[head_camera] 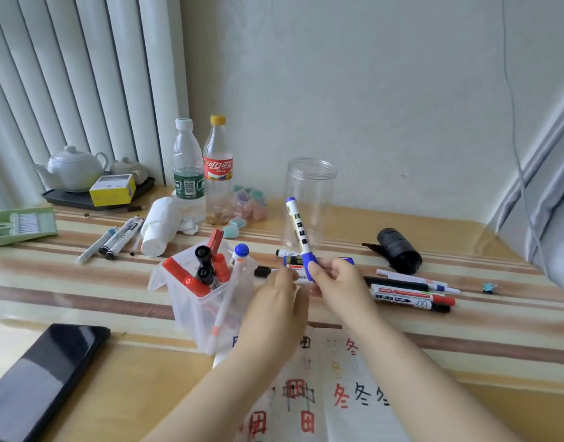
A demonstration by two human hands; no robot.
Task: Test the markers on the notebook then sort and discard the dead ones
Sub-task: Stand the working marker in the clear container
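Note:
My right hand [341, 288] grips a blue-capped white marker [298, 231] by its blue end, holding it upright and tilted slightly left above the table. My left hand [274, 311] is close beside it, its fingers relaxed near the marker's lower end; I cannot see whether it touches. The open notebook [347, 400] lies under my forearms, covered with red, black and blue test characters. A clear plastic bin [207, 301] to the left holds several red, black and blue markers. More markers [411, 295] lie loose to the right, and others [114, 240] at the far left.
A tall clear jar [309, 193] stands behind the held marker. Two plastic bottles [204, 173], a wad of tissue [162, 224] and pastel clips are at the back. A black bag roll [398, 247] lies right, a dark phone [41, 374] front left, a teapot tray [82, 173] far left.

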